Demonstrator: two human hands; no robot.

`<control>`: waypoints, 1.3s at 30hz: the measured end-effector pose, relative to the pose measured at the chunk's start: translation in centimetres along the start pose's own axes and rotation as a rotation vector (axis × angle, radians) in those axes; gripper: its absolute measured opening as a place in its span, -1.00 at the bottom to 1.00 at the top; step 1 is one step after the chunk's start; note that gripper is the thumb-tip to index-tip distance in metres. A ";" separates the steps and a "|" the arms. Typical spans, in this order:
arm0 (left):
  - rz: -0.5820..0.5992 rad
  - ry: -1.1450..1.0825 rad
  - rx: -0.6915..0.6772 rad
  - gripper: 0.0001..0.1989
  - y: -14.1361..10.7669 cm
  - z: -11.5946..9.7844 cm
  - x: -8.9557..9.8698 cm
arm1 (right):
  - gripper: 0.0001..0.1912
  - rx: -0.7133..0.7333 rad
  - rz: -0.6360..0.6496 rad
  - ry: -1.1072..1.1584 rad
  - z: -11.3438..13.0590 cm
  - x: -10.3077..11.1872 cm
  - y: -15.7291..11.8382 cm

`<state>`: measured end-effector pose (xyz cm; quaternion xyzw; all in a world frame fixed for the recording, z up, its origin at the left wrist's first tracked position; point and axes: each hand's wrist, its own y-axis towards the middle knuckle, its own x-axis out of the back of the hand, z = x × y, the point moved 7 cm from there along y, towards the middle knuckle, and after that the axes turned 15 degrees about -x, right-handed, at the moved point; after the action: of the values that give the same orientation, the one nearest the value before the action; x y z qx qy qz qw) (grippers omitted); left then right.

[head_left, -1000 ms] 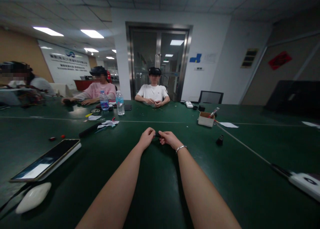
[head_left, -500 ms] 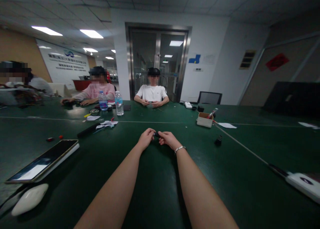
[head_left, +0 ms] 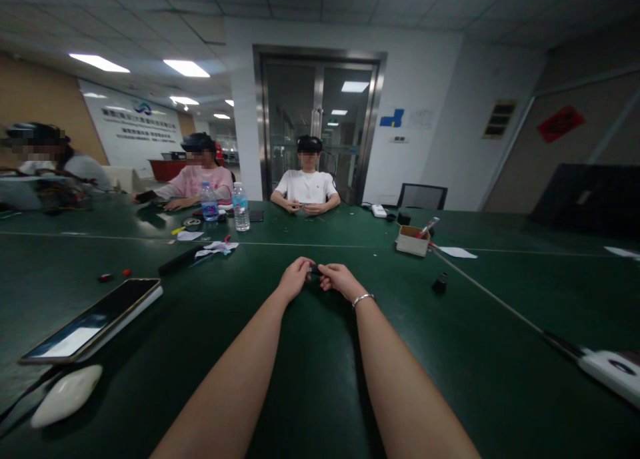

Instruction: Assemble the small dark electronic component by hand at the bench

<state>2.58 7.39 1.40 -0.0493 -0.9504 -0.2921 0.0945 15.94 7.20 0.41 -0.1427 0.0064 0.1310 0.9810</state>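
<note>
Just above the green table (head_left: 320,352), both my hands meet around a small dark object (head_left: 315,269) with a light bit at its left end. It is too small and too covered by fingers for me to tell its kind. My left hand (head_left: 296,277) is closed, pinching the light end between thumb and fingers. From the other side, my right hand (head_left: 341,280), with a silver bangle (head_left: 363,300) at the wrist, grips the dark end with its fingers curled. A small black piece (head_left: 441,283) stands on the table to the right of my hands.
A phone (head_left: 93,322) rests on a white box at left, near a pale rounded object (head_left: 67,395). Beyond are water bottles (head_left: 241,209), crumpled paper (head_left: 217,248) and a small carton (head_left: 413,241). A cable runs to a white power strip (head_left: 610,372). Several people sit across the table.
My hands keep their hold on the small dark object, and a little more of its light end shows. The whole view has shifted slightly. At left, the person in pink has raised a dark object.
</note>
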 end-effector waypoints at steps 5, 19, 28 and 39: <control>-0.018 0.003 0.032 -0.68 -0.1 -0.2 0.2 | -0.88 0.017 0.012 0.012 0.1 0.0 -0.1; -0.014 0.006 0.027 -0.71 -0.1 -0.1 0.2 | -0.69 0.129 0.077 0.026 0.4 0.0 -0.2; -0.002 -0.023 0.040 -0.69 -0.1 -0.2 0.1 | -0.62 0.144 0.090 0.042 0.5 0.1 -0.5; 0.004 0.013 0.040 -0.74 -0.2 -0.6 0.2 | -0.62 0.124 0.087 0.070 0.7 0.0 -0.8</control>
<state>2.40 6.96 1.82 -0.0471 -0.9553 -0.2733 0.1023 16.17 6.63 1.30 -0.0855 0.0549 0.1679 0.9806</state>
